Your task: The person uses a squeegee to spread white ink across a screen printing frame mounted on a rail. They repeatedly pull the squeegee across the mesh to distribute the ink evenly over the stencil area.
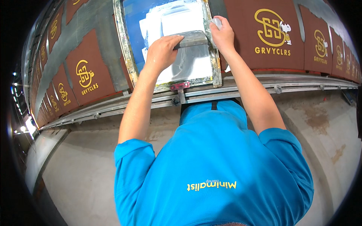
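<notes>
The left hand (163,53) grasps a squeegee (193,38) within the frame (127,42), clear of its near edge; the right hand (224,36) clasps a half-hidden pale handle (217,23). The frame's far edge is cut off.

Bright light fell across the table (101,39), and the white ink (177,22) by its near edge glared, nearly losing detail. Below the squeegee (192,38) spread a grey patch (shadow or reflection, it was hard to tell). Beyond the table's left end, lamps (30,125) burned out to white. Fisheye distortion bowed the near edge, and blackness swallowed the picture's corners.
</notes>
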Motion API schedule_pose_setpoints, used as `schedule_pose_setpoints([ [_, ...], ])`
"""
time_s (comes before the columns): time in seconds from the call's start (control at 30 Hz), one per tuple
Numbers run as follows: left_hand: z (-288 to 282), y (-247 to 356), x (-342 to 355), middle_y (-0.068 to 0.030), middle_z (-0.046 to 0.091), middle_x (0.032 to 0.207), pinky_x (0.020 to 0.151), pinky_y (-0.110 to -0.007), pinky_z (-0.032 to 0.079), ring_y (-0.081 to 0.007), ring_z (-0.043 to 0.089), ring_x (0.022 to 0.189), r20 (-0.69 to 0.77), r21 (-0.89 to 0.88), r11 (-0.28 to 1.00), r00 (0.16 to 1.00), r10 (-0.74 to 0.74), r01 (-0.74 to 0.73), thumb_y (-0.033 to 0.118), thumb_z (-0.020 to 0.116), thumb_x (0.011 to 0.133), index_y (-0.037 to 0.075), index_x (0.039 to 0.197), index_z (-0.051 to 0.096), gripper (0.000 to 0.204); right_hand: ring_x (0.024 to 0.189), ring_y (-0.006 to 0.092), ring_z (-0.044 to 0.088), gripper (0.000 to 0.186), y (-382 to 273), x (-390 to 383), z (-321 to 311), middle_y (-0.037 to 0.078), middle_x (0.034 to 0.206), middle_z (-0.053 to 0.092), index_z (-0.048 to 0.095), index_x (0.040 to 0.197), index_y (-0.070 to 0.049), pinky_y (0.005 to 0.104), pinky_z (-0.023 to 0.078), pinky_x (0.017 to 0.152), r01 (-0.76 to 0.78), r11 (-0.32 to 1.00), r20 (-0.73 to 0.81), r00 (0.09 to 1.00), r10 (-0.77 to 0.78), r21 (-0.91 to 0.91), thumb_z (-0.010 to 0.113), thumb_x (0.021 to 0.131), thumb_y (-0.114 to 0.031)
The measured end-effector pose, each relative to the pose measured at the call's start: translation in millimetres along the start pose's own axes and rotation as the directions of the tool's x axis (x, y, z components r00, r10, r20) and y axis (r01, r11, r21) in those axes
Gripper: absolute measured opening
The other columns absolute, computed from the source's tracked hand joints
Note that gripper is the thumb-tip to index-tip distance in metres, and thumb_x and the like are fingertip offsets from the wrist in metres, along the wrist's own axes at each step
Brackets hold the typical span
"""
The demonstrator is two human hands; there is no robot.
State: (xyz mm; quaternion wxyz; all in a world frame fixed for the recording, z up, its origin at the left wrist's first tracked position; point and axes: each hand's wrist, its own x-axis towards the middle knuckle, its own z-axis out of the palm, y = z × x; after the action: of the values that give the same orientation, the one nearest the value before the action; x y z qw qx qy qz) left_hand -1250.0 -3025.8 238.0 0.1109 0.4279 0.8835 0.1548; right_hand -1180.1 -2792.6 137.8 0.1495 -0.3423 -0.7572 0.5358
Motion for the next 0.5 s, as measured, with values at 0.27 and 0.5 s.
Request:
schedule_pose_setpoints([
  [0.27,10,21,-63,-0.0111,0.076,0.125,0.097,-0.045,0.059,-0.0323,0.072,0.117,0.063,-0.095,0.995,0.997,0.048,-0.042,-0.004,0.071,0.077,0.013,0.130,0.073,0.056,0.096,0.0366,0.076,0.042,-9,-3,1,0.019,0.100,0.078,0.065,0.131,-0.013,0.0454,0.057,0.088,-0.055,0.998,0.017,0.998,0.056,-0.039,0.068,0.095,-0.033],
  [0.5,-41,-26,53,-0.0146,0.078,0.109,0.085,-0.046,0.060,-0.0359,0.075,0.100,0.143,0.011,0.998,0.988,-0.060,0.059,0.015,0.073,0.088,0.017,0.129,0.074,0.041,0.100,0.0329,0.076,0.039,-11,-2,0,0.016,0.111,0.078,0.066,0.130,-0.012,0.0427,0.058,0.090,-0.059,0.997,-0.013,0.998,0.059,-0.045,0.070,0.096,-0.030],
])
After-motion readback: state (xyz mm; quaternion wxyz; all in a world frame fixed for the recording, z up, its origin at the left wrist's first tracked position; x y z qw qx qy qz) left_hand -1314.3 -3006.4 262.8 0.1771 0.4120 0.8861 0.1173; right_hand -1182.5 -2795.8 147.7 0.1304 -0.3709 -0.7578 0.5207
